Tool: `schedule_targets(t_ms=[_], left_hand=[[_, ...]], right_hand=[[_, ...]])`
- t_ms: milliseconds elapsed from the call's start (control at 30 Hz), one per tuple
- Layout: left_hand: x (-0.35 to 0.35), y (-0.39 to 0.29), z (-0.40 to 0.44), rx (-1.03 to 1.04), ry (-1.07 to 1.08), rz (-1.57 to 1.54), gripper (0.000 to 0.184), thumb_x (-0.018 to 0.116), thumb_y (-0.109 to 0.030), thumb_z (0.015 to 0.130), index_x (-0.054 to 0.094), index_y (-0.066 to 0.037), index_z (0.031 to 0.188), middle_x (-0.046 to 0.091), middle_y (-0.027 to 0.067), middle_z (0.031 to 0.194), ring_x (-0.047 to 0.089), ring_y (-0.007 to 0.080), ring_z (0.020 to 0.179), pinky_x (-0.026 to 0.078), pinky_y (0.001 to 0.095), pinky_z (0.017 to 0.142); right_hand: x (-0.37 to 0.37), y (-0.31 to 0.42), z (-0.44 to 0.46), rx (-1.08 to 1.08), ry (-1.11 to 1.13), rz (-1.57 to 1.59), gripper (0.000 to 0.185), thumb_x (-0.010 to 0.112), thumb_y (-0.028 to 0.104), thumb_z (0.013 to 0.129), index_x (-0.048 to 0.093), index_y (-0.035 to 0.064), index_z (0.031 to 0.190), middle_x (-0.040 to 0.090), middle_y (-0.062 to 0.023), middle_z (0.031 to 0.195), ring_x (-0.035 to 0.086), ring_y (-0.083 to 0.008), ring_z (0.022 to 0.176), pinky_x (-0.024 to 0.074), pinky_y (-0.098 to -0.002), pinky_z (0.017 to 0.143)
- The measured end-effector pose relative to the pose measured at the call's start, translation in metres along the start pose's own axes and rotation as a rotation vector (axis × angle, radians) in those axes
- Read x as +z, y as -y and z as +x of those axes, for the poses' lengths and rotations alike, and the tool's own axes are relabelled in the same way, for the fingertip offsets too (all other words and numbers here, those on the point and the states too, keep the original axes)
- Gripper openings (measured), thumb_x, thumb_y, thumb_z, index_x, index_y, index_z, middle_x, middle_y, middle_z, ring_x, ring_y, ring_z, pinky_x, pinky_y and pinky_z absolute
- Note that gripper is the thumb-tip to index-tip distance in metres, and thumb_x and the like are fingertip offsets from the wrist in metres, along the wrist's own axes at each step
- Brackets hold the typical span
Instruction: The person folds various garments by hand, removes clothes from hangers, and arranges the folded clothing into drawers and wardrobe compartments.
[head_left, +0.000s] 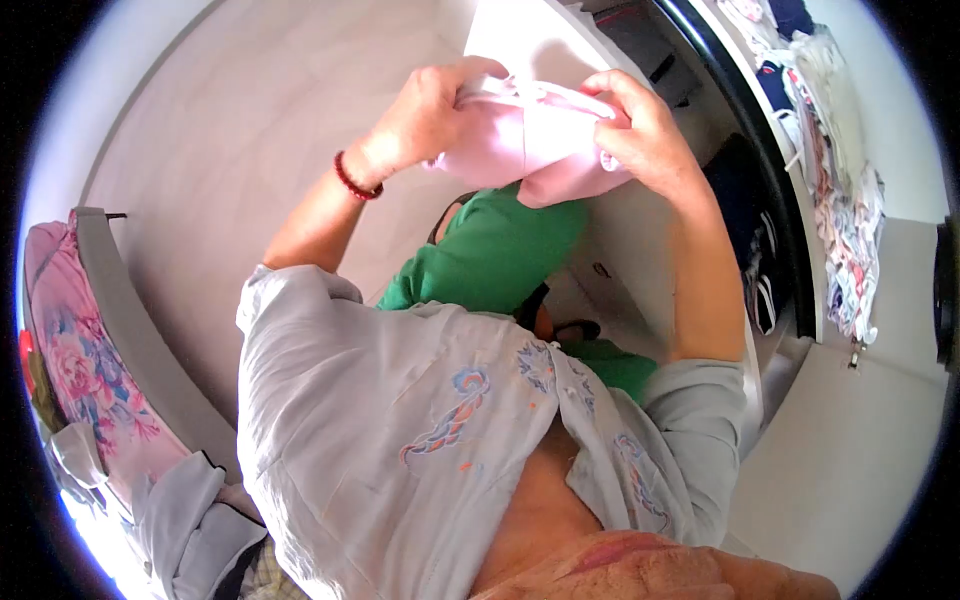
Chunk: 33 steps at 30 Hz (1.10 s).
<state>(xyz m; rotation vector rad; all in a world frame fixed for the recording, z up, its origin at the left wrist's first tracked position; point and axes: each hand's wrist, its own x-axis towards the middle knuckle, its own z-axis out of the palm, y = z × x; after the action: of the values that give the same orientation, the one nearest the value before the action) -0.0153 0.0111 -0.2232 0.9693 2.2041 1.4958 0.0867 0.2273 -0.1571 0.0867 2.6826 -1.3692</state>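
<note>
Both of my hands hold up a light pink garment in front of me. It has a pale gathered band along the top and a seam down the middle, much like a pair of shorts. My left hand, with a dark red bead bracelet at the wrist, is closed on the band's left end. At the opposite end, the fingers and thumb of my right hand pinch the cloth. The garment's lower edge hangs loose over my green trousers. Strong light washes out part of the fabric.
To the right stands an open cabinet with a black edge, dark items and striped shoes inside. Bunched clothes lie along its far side. A bed with pink floral bedding is at left, grey clothing near it. Pale floor spreads beyond.
</note>
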Motion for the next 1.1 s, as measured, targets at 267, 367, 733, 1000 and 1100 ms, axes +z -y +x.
schedule_targets(t_ms=[267, 367, 733, 1000, 1100], left_hand=[[-0.031, -0.058, 0.021, 0.621, 0.035, 0.450, 0.038, 0.049, 0.006, 0.073, 0.056, 0.001, 0.110, 0.064, 0.0145, 0.098, 0.062, 0.0213, 0.091, 0.051, 0.0299, 0.079], [-0.055, -0.072, 0.018, 0.880, 0.354, 0.084, 0.057, 0.060, 0.000, 0.078, 0.040, -0.005, 0.131, 0.045, 0.0140, 0.130, 0.045, 0.0238, 0.118, 0.037, 0.0327, 0.099], [-0.040, -0.148, 0.033, 0.911, 0.443, 0.263, 0.050, 0.042, 0.016, 0.067, 0.058, -0.004, 0.111, 0.055, 0.0141, 0.117, 0.049, 0.0286, 0.114, 0.038, 0.0342, 0.097], [-0.018, -0.159, 0.046, 0.829, 0.493, 0.168, 0.041, 0.046, 0.012, 0.070, 0.059, -0.004, 0.105, 0.059, 0.0141, 0.107, 0.053, 0.0270, 0.105, 0.042, 0.0338, 0.091], [-0.016, -0.155, 0.057, 1.007, 0.481, 0.267, 0.034, 0.046, 0.012, 0.068, 0.059, -0.001, 0.097, 0.060, 0.0140, 0.101, 0.056, 0.0246, 0.097, 0.044, 0.0330, 0.085]], right_hand=[[-0.042, 0.018, -0.039, -0.201, -0.322, -0.638, 0.023, 0.052, 0.007, 0.073, 0.059, 0.0029, 0.094, 0.062, -0.0190, 0.087, 0.062, -0.0318, 0.078, 0.0480, -0.0375, 0.070], [-0.067, 0.018, -0.055, -0.153, -0.181, -0.218, 0.022, 0.052, 0.008, 0.076, 0.059, -0.0012, 0.094, 0.060, -0.0055, 0.077, 0.053, -0.0113, 0.070, 0.0434, -0.0242, 0.068], [-0.125, 0.019, -0.133, -0.198, -0.221, 0.318, 0.027, 0.049, 0.010, 0.088, 0.056, 0.0020, 0.113, 0.058, -0.0043, 0.108, 0.055, -0.0116, 0.095, 0.0445, -0.0250, 0.084], [-0.129, 0.003, -0.164, -0.205, -0.087, 0.125, 0.034, 0.059, 0.017, 0.084, 0.057, 0.0041, 0.115, 0.058, -0.0037, 0.109, 0.054, -0.0109, 0.097, 0.0440, -0.0238, 0.085], [-0.125, 0.000, -0.172, -0.193, -0.097, 0.052, 0.034, 0.064, 0.018, 0.080, 0.059, 0.0044, 0.110, 0.059, -0.0027, 0.104, 0.054, -0.0099, 0.094, 0.0439, -0.0230, 0.082]])
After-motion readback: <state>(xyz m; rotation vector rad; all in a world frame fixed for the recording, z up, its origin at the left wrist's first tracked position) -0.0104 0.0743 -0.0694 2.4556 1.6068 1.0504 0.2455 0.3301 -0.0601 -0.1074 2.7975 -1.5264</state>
